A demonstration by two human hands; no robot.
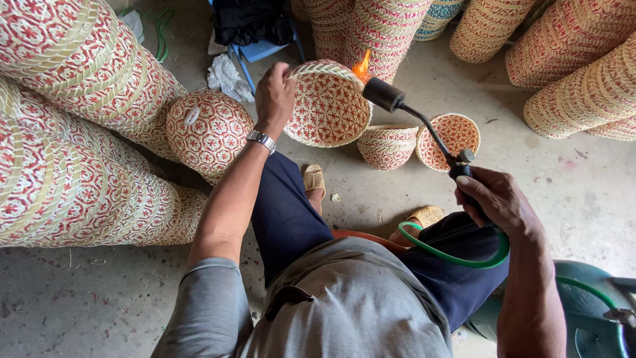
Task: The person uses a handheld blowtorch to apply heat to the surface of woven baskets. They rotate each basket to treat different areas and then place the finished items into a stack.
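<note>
My left hand (274, 97) grips the rim of a round woven basket (328, 106) with a red and cream pattern, held up with its inside facing me. My right hand (493, 199) is closed on the handle of a black gas torch (424, 126). The torch head points at the basket's upper right rim, where an orange flame (362, 66) burns. A green hose (457, 255) loops from the torch across my lap.
Long stacks of nested patterned baskets (73, 132) lie at left and across the top right (583, 79). Two more small baskets (387, 146) sit on the concrete floor beyond my feet. A blue stool (262, 50) stands behind. A green gas cylinder (583, 311) is at lower right.
</note>
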